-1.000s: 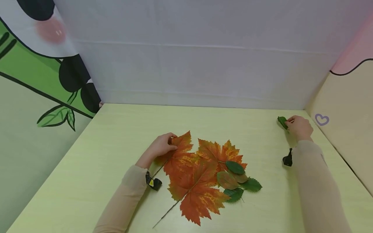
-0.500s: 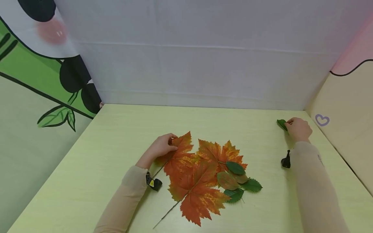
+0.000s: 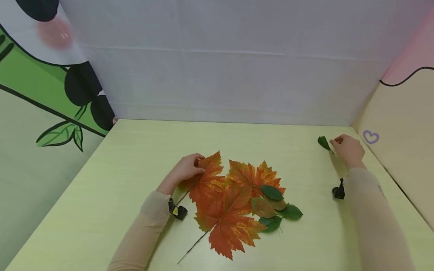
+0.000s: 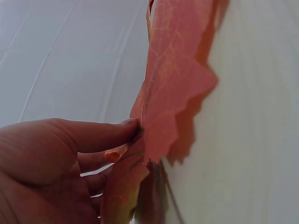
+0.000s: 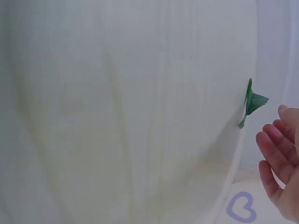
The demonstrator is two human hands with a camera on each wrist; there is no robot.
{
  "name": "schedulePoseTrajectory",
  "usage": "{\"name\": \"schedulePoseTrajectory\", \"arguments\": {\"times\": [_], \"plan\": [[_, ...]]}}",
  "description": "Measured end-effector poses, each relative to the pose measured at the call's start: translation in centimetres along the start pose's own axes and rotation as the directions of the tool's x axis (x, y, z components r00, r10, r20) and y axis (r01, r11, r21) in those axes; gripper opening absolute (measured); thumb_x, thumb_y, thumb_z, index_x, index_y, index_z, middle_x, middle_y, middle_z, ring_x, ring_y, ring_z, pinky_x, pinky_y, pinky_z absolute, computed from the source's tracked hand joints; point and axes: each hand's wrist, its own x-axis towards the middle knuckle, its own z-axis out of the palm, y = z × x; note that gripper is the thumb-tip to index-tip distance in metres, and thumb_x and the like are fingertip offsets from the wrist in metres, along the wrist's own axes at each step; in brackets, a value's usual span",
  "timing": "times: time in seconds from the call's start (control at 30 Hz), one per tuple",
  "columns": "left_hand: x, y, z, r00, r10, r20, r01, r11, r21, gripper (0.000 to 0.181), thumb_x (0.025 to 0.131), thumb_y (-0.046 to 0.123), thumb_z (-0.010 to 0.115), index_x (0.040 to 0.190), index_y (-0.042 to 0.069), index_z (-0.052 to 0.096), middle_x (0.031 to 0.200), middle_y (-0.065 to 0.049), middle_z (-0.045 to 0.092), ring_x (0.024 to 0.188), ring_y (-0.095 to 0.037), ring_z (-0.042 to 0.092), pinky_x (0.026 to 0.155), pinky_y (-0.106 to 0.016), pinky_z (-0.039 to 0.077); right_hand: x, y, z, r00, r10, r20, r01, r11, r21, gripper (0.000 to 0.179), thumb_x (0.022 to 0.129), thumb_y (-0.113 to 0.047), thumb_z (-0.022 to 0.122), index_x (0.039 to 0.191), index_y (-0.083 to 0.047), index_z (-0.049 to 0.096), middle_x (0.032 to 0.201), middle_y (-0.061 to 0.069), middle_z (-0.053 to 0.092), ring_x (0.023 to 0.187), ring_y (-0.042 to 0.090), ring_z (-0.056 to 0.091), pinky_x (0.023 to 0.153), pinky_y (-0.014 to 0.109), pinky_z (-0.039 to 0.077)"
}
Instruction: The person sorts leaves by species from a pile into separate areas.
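Pinching the edge of an orange maple leaf (image 3: 207, 178) between thumb and fingers, the left hand (image 3: 185, 168) is at the left of the pile on the desk (image 3: 149, 146), with a black wrist camera (image 3: 179, 212) at its cuff. To the right, a 2nd maple leaf (image 3: 234, 222) lies nearer the person, its thin stem pointing down and left; a 3rd maple leaf (image 3: 254, 177) lies farther back. A cluster of small green and brownish leaves (image 3: 278, 204) overlaps the right part of that 3rd leaf. Well apart, near the far right corner of the desk, is a lone green leaf (image 3: 323, 143). Its long axis slants from upper left down toward the right hand (image 3: 348, 150), by far the nearer of the 2 hands. That hand is released, fingers loosely bent around nothing; the right wrist view shows a gap between fingertips and leaf.
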Motion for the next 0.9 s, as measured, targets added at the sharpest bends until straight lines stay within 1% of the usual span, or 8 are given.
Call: {"name": "schedulePoseTrajectory", "arguments": {"times": [0.17,0.27,0.4,0.47,0.53,0.73,0.9], "plan": [[-0.4,-0.4,0.0,1.0,0.01,0.01,-0.01,1.0,0.002,0.046,0.085,0.018,0.063,0.127,0.004,0.049,0.11,-0.015,0.057,0.098,-0.028,0.054,0.086,-0.042,0.044,-1.5,-0.8,-0.2,0.999,-0.03,-0.024,0.03,0.999,0.016,0.049,0.094,-0.044,0.04,0.11,0.0,0.054,0.099,0.024,0.059,0.076,0.034,0.057,0.052,0.036,0.04],[-0.6,-0.6,0.1,1.0,0.016,0.016,-0.016,1.0,0.001,0.046,0.085,0.017,0.063,0.126,0.003,0.049,0.11,-0.015,0.058,0.098,-0.028,0.054,0.086,-0.042,0.044,-2.6,-1.7,-0.3,0.998,-0.059,-0.012,0.059,0.998,0.033,0.049,0.093,-0.043,0.041,0.112,0.0,0.053,0.102,0.024,0.058,0.078,0.035,0.057,0.053,0.036,0.04],[-1.0,-0.8,0.1,1.0,0.023,0.021,-0.023,1.0,0.003,0.046,0.085,0.017,0.063,0.126,0.003,0.049,0.109,-0.015,0.058,0.098,-0.028,0.054,0.086,-0.042,0.044,-4.3,-3.1,-0.3,0.993,-0.121,0.014,0.121,0.992,0.043,0.047,0.094,-0.041,0.042,0.112,0.001,0.053,0.105,0.025,0.058,0.085,0.038,0.056,0.059,0.039,0.041],[-1.1,-1.0,0.1,0.999,0.03,0.027,-0.031,0.999,0.009,0.046,0.085,0.017,0.063,0.126,0.003,0.049,0.109,-0.015,0.058,0.097,-0.027,0.054,0.085,-0.041,0.044,-5.2,-3.9,-0.2,0.988,-0.154,0.029,0.153,0.987,0.041,0.045,0.094,-0.039,0.044,0.111,0.001,0.054,0.105,0.024,0.059,0.089,0.038,0.055,0.063,0.041,0.042],[-1.2,-1.0,0.0,0.999,0.035,0.031,-0.036,0.999,0.012,0.046,0.085,0.017,0.063,0.127,0.003,0.048,0.109,-0.015,0.057,0.096,-0.027,0.054,0.084,-0.041,0.044,-6.0,-4.8,-0.2,0.982,-0.183,0.045,0.181,0.982,0.048,0.043,0.093,-0.038,0.046,0.11,0.001,0.055,0.104,0.024,0.059,0.089,0.037,0.055,0.065,0.042,0.042],[-1.4,-1.0,-0.4,0.998,0.055,0.024,-0.055,0.998,0.007,0.047,0.085,0.018,0.063,0.127,0.004,0.049,0.106,-0.014,0.057,0.093,-0.025,0.054,0.081,-0.04,0.044,-7.9,-7.4,-0.5,0.962,-0.26,0.088,0.254,0.965,0.065,0.038,0.092,-0.034,0.05,0.109,-0.001,0.058,0.1,0.021,0.062,0.087,0.034,0.057,0.066,0.043,0.044],[-1.6,-1.1,-0.4,0.998,0.06,0.024,-0.06,0.998,0.005,0.046,0.085,0.019,0.063,0.127,0.004,0.049,0.105,-0.013,0.058,0.091,-0.024,0.054,0.08,-0.039,0.044,-9.5,-9.1,-0.4,0.941,-0.311,0.135,0.304,0.95,0.07,0.034,0.09,-0.034,0.054,0.106,-0.004,0.06,0.095,0.015,0.064,0.088,0.031,0.058,0.068,0.042,0.045]]}}
